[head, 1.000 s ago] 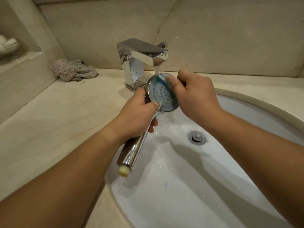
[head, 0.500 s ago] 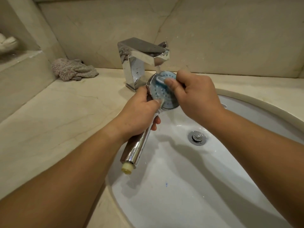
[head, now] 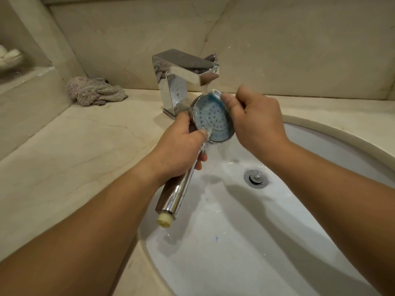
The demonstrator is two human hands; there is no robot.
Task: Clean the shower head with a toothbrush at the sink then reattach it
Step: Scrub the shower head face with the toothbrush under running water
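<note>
Now the white sink basin point(head: 288, 242) holds a chrome drain plug point(head: 255, 178) and running water from the faucet point(head: 188, 73). Above it, the left hand point(head: 179, 150) grips the shower head point(head: 213, 118) by its handle, face up; the right hand point(head: 256, 122) pinches a toothbrush point(head: 216, 94) against its top rim.

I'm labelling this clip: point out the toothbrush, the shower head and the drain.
toothbrush point(head: 216, 95): head view, on its brush end.
shower head point(head: 213, 119): head view, on its nozzle face.
drain point(head: 255, 178): head view, on its metal stopper.
</note>
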